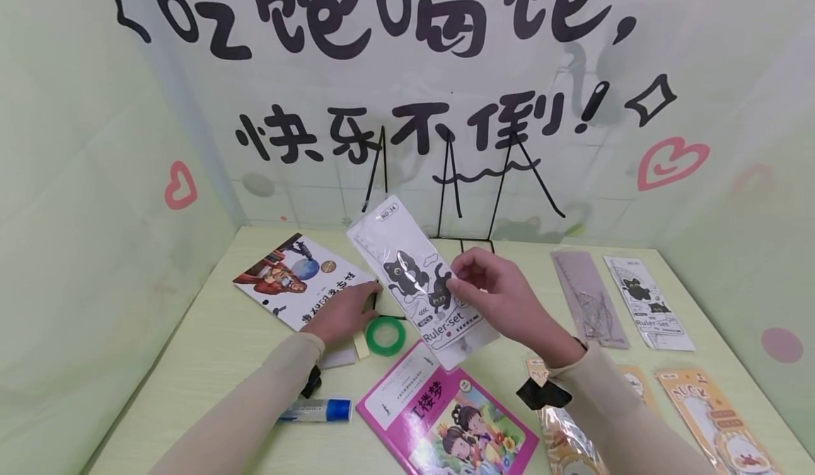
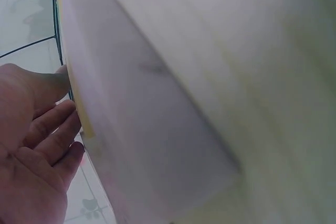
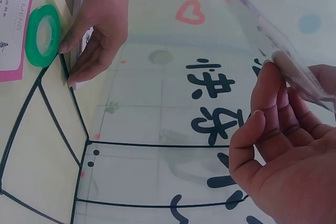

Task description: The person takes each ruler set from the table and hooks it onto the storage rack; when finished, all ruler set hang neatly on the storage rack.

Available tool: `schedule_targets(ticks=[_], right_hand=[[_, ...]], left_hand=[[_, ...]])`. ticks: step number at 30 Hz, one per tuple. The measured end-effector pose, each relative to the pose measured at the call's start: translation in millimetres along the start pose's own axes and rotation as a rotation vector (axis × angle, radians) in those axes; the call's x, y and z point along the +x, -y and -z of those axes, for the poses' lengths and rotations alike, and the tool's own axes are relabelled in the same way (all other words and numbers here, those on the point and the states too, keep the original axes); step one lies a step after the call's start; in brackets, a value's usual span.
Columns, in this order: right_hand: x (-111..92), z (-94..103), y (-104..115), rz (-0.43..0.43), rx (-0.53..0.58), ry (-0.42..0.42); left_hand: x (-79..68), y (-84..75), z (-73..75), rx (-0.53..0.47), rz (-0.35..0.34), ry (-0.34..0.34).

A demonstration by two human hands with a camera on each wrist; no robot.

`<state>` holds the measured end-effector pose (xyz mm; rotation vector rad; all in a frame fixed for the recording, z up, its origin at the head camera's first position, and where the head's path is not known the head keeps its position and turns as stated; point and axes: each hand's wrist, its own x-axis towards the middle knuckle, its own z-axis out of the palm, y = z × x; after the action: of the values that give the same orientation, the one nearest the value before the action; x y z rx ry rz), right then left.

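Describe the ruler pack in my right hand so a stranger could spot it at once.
Above the pale table, look for the right hand. It holds, at a slant, a white pack printed Ruler-set, with two black cats. A similar cat pack lies on the table at the right; only this one is held up.

Head view has soft, even, fairly bright light, with wide-angle stretch at the edges tilting the side walls (image 1: 95,142), plus white glare on the ruler packet (image 1: 417,287) in my right hand (image 1: 506,298) and the orange packet (image 1: 564,431) by my sleeve (image 1: 624,404). My left wrist view is hazy, low-contrast, the pale slab (image 2: 131,93) and tabletop (image 2: 283,103) blurred. Right wrist view's clearer, shine along the packet, my fingers (image 3: 266,90) reasonably sharp.
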<state>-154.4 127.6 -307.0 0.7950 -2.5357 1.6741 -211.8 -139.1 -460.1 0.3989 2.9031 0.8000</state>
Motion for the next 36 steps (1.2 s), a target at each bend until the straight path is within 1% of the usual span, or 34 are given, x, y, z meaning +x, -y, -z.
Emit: schedule_targets(ticks=[5, 10, 14, 20, 23, 27, 29, 33, 36], right_hand=[[6, -3.7, -2, 0.012, 0.02, -0.041], [23, -12.0, -8, -0.013, 0.015, -0.102], [43, -18.7, -18, -0.034, 0.0, -0.185], [83, -27.5, -41, -0.059, -0.035, -0.278], [101, -29.3, -53, -0.085, -0.054, -0.295], [122, -33.2, -62, -0.159, -0.053, -0.29], [131, -36.4, -65, -0.181, -0.044, -0.282], [145, -42.4, -72, -0.192, -0.015, -0.277], [150, -43.2, -77, -0.201, -0.015, -0.283]], left_hand=[[1.0, -0.9, 0.3, 0.027, -0.027, -0.008], [-0.4, 0.9, 2.6, 0.062, -0.044, -0.028], [0.4, 1.0, 3.0, 0.072, -0.066, -0.029], [2.1, -2.7, 1.8, 0.067, -0.042, -0.002], [3.5, -6.2, 1.5, 0.073, -0.035, 0.01], [4.2, -8.9, 1.2, 0.075, -0.032, 0.015], [3.8, -8.9, 0.9, 0.077, -0.023, 0.015], [2.9, -7.8, -0.8, 0.079, -0.001, 0.012], [2.7, -8.3, -2.5, 0.072, -0.003, 0.012]])
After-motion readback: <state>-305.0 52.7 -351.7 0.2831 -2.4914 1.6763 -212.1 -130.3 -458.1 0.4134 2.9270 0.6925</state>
